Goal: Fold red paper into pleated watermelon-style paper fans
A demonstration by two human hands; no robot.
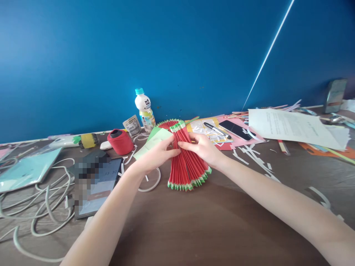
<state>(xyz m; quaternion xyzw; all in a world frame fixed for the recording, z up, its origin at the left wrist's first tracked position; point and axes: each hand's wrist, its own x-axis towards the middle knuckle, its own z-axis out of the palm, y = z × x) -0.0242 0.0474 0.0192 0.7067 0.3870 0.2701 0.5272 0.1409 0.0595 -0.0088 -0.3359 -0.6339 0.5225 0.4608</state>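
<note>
A pleated red paper fan (pixel 184 168) with green and white zigzag edges stands over the middle of the dark table, pinched narrow at its waist. My left hand (pixel 158 153) closes on the fan's left side, thumb and fingers against the folds. From the right, my right hand (pixel 203 147) grips the opposite side, its thumb near my left thumb. Behind it lies another red pleated piece (pixel 168 124) with a green edge, partly hidden. Light green paper (pixel 151 144) lies beside my left hand.
A bottle (pixel 145 112), a red roll (pixel 120 142) and a tablet (pixel 101 188) are on the left with looped white cables (pixel 50 199). A pen (pixel 217 130), a phone (pixel 235 129), white paper strips (pixel 257 160) and a printed sheet (pixel 291 127) lie to the right.
</note>
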